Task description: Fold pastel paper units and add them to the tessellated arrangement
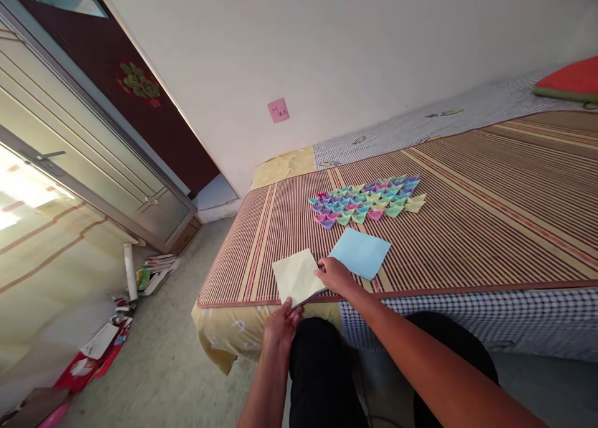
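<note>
A pale yellow square of paper (298,276) lies over the front edge of the striped mat (252,241), with darker sheet edges showing beneath it. My left hand (281,319) pinches its near corner, thumb on top. At its right corner, my right hand (332,273) has its fingers closed on the paper. Just beyond that hand rests a light blue square of paper (360,253), flat on the mat. Farther back stand several small folded paper boats (367,200) in rows, in purple, pink, blue, green and yellow.
The mat covers a bed with a checked and yellow cloth (228,328) hanging at the front. A red cushion (570,80) lies at the far right. A pink note (279,110) is on the wall. Left are a glazed door (93,141) and floor clutter (100,344).
</note>
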### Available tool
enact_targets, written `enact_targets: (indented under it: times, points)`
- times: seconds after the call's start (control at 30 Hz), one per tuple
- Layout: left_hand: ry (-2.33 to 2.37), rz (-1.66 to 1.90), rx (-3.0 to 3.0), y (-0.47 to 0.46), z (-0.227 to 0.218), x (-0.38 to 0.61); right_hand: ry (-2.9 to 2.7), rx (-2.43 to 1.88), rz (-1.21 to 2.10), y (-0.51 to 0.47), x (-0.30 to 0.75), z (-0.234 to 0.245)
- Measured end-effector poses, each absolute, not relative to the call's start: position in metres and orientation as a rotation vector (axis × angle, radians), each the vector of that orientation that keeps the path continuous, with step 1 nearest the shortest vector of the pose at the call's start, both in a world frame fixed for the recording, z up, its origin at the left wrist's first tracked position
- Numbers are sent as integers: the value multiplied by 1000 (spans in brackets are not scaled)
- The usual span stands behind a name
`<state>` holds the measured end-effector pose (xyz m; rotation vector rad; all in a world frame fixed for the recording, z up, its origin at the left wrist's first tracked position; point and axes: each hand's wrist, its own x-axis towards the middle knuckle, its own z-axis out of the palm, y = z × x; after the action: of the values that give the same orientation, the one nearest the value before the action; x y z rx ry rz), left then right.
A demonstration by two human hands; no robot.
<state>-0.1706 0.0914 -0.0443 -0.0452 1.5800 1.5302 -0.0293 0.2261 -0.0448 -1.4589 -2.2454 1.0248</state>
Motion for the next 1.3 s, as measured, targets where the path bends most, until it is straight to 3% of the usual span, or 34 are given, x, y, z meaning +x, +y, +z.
enact_targets:
  times: [0.33,0.5,0.73,0.93,1.3]
  points:
    - [1380,1419,-88,40,-31,-169,-2240,-1333,1038,182,-6,-43]
    - [1310,1381,-3,57,-33,-177,-2215,-1311,1016,170,-3,-48]
    - [1266,1502,91,34,-48,-186,-2200,-1244,1024,172,8,-35]
    - [1227,1632,-134,2,-69,-194,-2169,-1459,831,199,-19,-27]
    - [1191,1768,-12,20,-50,-195,-2280,-1549,883,228,-60,-36]
